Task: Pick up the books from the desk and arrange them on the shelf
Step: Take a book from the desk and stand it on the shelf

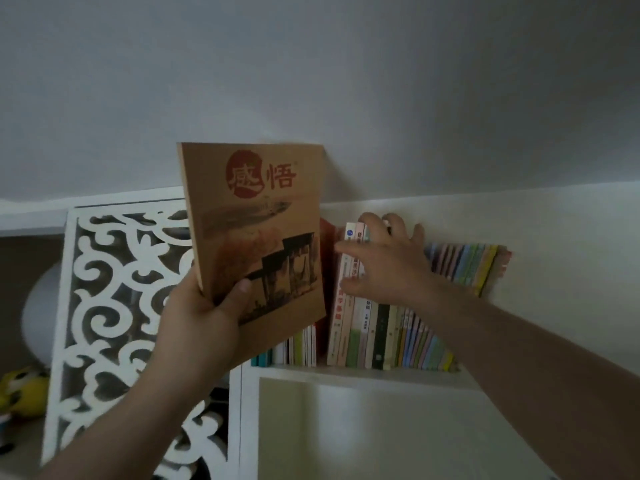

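My left hand grips a brown book with red characters on its cover by its lower left corner, holding it upright in front of the shelf. My right hand is spread, fingers apart, pressing against the tops and spines of the upright books standing on the white shelf. A narrow gap shows between a red book and the books under my right hand. More thin books stand to the left, partly hidden behind the brown book.
A white carved scroll-pattern panel stands left of the shelf compartment. A pale round lamp and a yellow toy sit in the far-left compartment. An open white compartment lies below the books.
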Available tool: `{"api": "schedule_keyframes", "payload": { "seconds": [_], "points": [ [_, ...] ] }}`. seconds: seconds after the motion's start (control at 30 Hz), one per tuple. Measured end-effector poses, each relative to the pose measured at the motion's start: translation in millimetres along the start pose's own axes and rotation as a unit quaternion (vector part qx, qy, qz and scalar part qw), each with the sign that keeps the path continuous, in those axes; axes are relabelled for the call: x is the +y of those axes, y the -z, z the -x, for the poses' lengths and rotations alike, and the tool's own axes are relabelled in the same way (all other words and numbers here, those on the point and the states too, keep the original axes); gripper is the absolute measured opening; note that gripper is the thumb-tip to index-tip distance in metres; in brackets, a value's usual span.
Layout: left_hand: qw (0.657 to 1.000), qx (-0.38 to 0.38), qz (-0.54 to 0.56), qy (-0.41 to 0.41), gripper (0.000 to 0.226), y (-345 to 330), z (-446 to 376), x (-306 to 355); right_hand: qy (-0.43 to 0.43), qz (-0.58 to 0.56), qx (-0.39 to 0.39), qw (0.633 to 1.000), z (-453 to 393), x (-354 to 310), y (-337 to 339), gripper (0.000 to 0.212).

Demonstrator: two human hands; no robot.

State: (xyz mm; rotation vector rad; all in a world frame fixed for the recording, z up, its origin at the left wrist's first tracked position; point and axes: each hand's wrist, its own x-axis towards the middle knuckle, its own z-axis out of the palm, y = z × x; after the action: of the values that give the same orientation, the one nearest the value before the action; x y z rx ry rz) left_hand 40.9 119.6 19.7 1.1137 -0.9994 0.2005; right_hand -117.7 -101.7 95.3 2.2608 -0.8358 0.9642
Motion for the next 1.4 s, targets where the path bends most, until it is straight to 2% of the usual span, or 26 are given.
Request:
{"api": "schedule_keyframes", "payload": {
  "seconds": [0.2, 0.33, 0.4, 0.5, 0.6, 0.67, 0.73, 0.8, 0.9, 1.07, 1.13, 1.2, 1.27, 1.33, 1.4],
  "points": [
    [0.999, 0.028, -0.032, -0.012, 0.024, -41.7, 23.9, -9.3, 0.02, -0.046, -0.012, 0.999, 2.4, 9.6, 5.5, 0.074],
    [0.997, 0.015, -0.041, -0.07, 0.023, -66.5, 34.6, -11.5, 0.008, -0.043, 0.016, 0.999, 7.3, 13.9, 1.9, 0.079],
    [0.993, -0.025, -0.053, -0.099, 0.035, -81.6, 40.4, -11.7, -0.01, -0.044, 0.038, 0.998, 8.4, 14.1, -1.5, 0.078],
    [0.983, -0.094, -0.102, -0.123, 0.065, -102.5, 42.8, -13.2, -0.01, -0.044, 0.085, 0.995, 6.8, 14.8, -9.2, 0.07],
    [0.984, -0.13, -0.093, -0.083, 0.067, -120.7, 25.0, -24.2, -0.001, -0.042, 0.086, 0.995, 4.8, 20.4, -14.3, 0.066],
    [0.987, -0.137, -0.076, -0.019, 0.066, -132.6, 8.5, -34.6, 0.008, -0.047, 0.087, 0.995, 3.5, 24.3, -15.5, 0.061],
    [0.988, -0.137, -0.059, 0.033, 0.055, -143.6, -1.4, -44.5, 0.015, -0.037, 0.098, 0.994, 1.2, 26.1, -16.4, 0.057],
    [0.989, -0.137, -0.054, 0.036, 0.05, -153.0, -2.2, -50.0, 0.022, -0.028, 0.108, 0.993, -2.6, 24.9, -17.6, 0.053],
    [0.989, -0.132, -0.025, 0.061, 0.057, -163.9, -1.5, -53.9, 0.044, -0.017, 0.112, 0.993, -11.2, 17.0, -15.1, 0.05],
    [0.993, -0.113, -0.011, 0.033, 0.045, -150.4, 6.7, -60.8, 0.09, -0.001, 0.112, 0.99, -21.2, 11.1, -17.4, 0.047],
    [0.985, -0.151, -0.081, 0.033, 0.042, -130.4, 6.2, -65.1, 0.094, -0.003, 0.127, 0.987, -22.1, 13.4, -21.7, 0.053],
    [0.952, -0.199, -0.234, 0.005, 0.028, -110.5, -2.8, -62.8, 0.092, -0.004, 0.137, 0.986, -24.4, 14.1, -24.4, 0.061],
    [0.92, -0.208, -0.331, -0.013, 0.015, -98.1, -15.4, -56.0, 0.09, -0.006, 0.142, 0.986, -28.0, 11.1, -25.6, 0.064],
    [0.891, -0.184, -0.412, -0.05, 0.03, -93.9, -26.0, -57.4, 0.097, -0.005, 0.138, 0.986, -30.4, 4.1, -27.4, 0.064],
    [0.879, -0.152, -0.446, -0.074, 0.037, -94.0, -32.4, -64.0, 0.101, -0.002, 0.14, 0.985, -32.7, -1.3, -29.2, 0.063]
  ]
}}
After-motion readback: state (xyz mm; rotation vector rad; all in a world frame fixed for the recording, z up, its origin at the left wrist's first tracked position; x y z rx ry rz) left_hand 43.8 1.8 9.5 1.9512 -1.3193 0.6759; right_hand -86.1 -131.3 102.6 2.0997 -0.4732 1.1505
